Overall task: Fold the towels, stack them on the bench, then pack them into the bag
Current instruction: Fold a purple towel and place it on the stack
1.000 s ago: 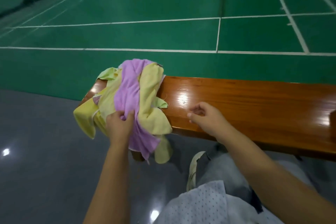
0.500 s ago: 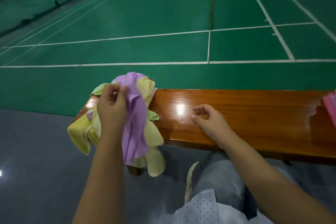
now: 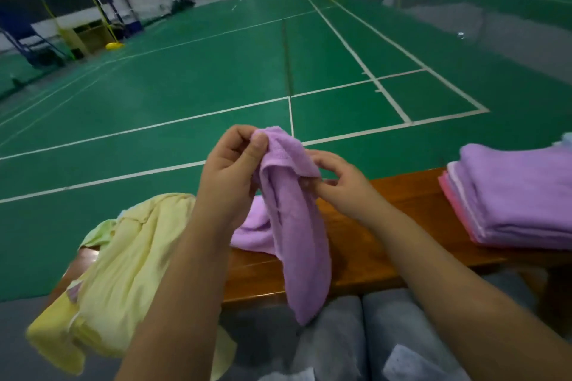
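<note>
Purple towel (image 3: 297, 226) hanging lengthwise, left hand (image 3: 230, 170) pinching top

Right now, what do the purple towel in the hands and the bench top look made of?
Purple towel: soft looped terry, likely cotton or microfibre; matte, fuzzy nap, a flat woven band near the hem, and it drapes limply from both hands.
Orange-brown bench top: looks like wood with a glossy varnish; faint grain lines and a sheen. It could be a veneer.

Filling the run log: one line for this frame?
stage: folding | left hand: pinches purple towel | right hand: pinches its edge | yellow towels: unfolded | folded stack: on bench
</note>
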A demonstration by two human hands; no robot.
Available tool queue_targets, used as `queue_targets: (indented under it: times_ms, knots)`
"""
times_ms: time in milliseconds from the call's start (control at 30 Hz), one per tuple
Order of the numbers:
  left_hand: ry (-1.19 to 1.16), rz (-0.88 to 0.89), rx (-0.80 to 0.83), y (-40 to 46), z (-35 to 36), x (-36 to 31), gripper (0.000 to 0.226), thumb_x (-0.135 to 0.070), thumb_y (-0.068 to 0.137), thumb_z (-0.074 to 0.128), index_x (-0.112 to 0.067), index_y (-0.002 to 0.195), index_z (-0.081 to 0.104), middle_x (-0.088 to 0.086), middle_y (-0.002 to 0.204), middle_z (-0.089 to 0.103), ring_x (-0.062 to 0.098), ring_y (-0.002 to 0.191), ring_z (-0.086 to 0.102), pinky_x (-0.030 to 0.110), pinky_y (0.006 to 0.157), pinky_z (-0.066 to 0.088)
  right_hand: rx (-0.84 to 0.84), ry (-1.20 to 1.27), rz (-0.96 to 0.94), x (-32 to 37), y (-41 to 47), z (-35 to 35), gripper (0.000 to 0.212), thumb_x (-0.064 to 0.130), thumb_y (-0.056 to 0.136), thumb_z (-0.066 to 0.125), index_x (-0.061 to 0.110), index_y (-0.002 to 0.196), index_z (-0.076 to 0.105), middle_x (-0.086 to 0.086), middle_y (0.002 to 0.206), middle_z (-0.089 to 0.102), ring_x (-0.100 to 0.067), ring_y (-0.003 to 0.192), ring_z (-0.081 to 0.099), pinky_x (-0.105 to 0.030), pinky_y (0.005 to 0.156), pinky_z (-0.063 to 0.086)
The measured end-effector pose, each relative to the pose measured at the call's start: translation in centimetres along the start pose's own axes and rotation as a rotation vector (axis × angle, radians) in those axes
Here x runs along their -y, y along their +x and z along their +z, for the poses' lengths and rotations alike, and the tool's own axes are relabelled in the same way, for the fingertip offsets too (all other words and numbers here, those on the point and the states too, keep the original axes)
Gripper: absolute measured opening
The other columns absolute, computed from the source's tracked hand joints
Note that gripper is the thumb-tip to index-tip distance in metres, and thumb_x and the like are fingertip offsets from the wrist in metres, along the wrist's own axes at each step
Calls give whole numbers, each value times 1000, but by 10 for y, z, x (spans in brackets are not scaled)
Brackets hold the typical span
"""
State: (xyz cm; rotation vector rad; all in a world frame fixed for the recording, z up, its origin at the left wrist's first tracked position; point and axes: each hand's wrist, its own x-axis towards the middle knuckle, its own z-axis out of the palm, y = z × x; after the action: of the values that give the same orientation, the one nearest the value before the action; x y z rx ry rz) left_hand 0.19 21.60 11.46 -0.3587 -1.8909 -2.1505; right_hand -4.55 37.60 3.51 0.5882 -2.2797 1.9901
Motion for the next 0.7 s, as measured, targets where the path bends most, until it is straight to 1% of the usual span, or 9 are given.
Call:
queue_targets:
  times_ms: [67,133,200,267,400,467,567,633,700]
  knots:
    - [-14,3,-24,7,6,3,9,-19,89,57,-13,81,56,-8,65,59,5,55,48,15,49,40,6,-61,52,-3,-2,-27,16,6,87,63,20,94,65,0,100,65,-14,97,59,-37,90,48]
    - [10,0,-78,12,6,8,12,-18,92,57,-15,80,57,-9,64,59,5,55,49,15,49,42,-25,-125,99,-7,-6,-55,18,8,90,60,23,80,62,2,78,64,-12,77,58,-41,77,50]
    - [39,-9,-116,15,4,13,20,-13,94,53,-18,76,61,-9,64,60,4,56,51,16,51,44,-118,-204,79,-8,-9,-81,19,12,90,61,24,75,59,8,71,60,-5,68,53,-31,72,46]
    - [80,-12,-127,16,4,17,24,-8,95,52,-17,75,61,-10,62,59,4,55,52,16,51,44,-195,-209,45,0,-9,-99,20,14,91,62,24,74,58,10,68,56,0,64,48,-22,69,41]
    - [197,-27,-107,22,6,14,20,-9,94,55,-14,75,58,-10,59,58,4,53,50,17,48,43,-283,-163,-59,38,-4,-120,18,14,91,61,24,76,59,9,69,55,4,63,47,-11,65,39]
    - [222,-67,-89,27,4,11,19,-10,93,57,-13,74,59,-9,58,58,7,53,49,18,49,43,-280,-122,-69,54,1,-124,16,15,90,63,23,77,61,10,69,56,1,66,48,-11,66,40]
    - [217,-155,-100,39,0,17,19,-10,93,58,-11,74,58,-4,56,58,9,51,49,20,50,42,-276,-65,-16,60,12,-121,14,18,89,64,22,75,61,7,71,55,-4,69,49,-15,67,41]
    - [226,-210,-135,50,0,34,21,-10,93,59,-11,72,56,1,59,55,13,52,47,26,52,39,-312,-99,48,51,23,-114,16,21,90,63,22,74,61,7,71,56,-5,68,50,-17,66,42]
    - [275,-280,-169,61,0,61,24,-11,95,57,-11,71,54,4,59,50,16,51,43,29,51,34,-339,-167,134,31,33,-103,12,20,91,60,19,80,61,7,74,59,-8,72,52,-20,67,43]
